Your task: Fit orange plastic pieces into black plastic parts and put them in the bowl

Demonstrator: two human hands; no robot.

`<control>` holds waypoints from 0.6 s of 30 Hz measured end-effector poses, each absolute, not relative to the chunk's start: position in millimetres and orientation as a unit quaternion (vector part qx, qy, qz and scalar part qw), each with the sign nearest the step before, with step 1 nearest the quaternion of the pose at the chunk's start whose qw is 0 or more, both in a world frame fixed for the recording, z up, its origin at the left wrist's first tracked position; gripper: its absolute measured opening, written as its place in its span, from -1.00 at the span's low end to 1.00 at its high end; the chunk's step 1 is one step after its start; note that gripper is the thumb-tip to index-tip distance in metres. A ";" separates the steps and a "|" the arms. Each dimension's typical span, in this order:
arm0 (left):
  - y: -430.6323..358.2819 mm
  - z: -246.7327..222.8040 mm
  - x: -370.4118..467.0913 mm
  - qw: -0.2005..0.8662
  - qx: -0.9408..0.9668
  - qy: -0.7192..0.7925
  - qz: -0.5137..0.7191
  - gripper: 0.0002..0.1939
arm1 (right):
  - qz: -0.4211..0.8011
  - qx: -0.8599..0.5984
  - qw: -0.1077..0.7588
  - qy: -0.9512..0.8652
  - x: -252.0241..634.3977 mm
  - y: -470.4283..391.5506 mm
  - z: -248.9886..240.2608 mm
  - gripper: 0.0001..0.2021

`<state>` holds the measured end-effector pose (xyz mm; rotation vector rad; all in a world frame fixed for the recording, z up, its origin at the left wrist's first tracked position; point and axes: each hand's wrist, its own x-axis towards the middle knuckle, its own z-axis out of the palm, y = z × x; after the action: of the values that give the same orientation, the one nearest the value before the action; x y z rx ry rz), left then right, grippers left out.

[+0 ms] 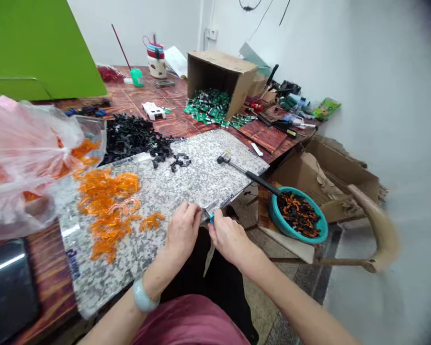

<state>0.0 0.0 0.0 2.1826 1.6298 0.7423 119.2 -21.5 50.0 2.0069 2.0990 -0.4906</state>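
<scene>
At the near edge of the speckled grey board (201,148), my two hands are close together. My right hand (230,238) is closed around a small blue-handled tool (211,219), whose greyish metal end points toward my other hand. The fingers of my left hand (183,230) are pinched together near that end, and what they hold is hidden. Just left of it lie a few translucent orange plastic pieces (152,221), beside a larger pile of orange pieces (107,201). Black plastic clips (180,162) lie farther back.
A small hammer (240,168) rests across the board's right edge. Its handle reaches a turquoise basin (273,211) of black and orange parts. Behind are a black parts heap (129,136) and a cardboard box (221,60) spilling green circuit boards. Plastic bags (32,153) stand left.
</scene>
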 end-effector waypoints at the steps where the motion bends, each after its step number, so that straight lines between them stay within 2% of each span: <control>1: 0.5 0.2 -0.3 0.161 0.765 0.567 0.259 -0.83 | -0.166 0.680 0.102 0.707 118.9 -21.4 49.6 -0.78; 8: -4.1 2.2 -6.5 0.182 0.775 0.546 0.262 -0.90 | -0.154 0.679 0.127 0.707 117.7 -20.3 48.5 -0.82; 18: -15.9 -3.2 -15.5 0.183 0.763 0.554 0.279 -0.87 | -0.154 0.687 0.173 0.689 112.0 -15.5 47.5 -0.83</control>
<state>-15.5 -15.9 -3.2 2.1521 1.5626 0.7868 112.0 -15.5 47.5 1.9493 1.9536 -0.4367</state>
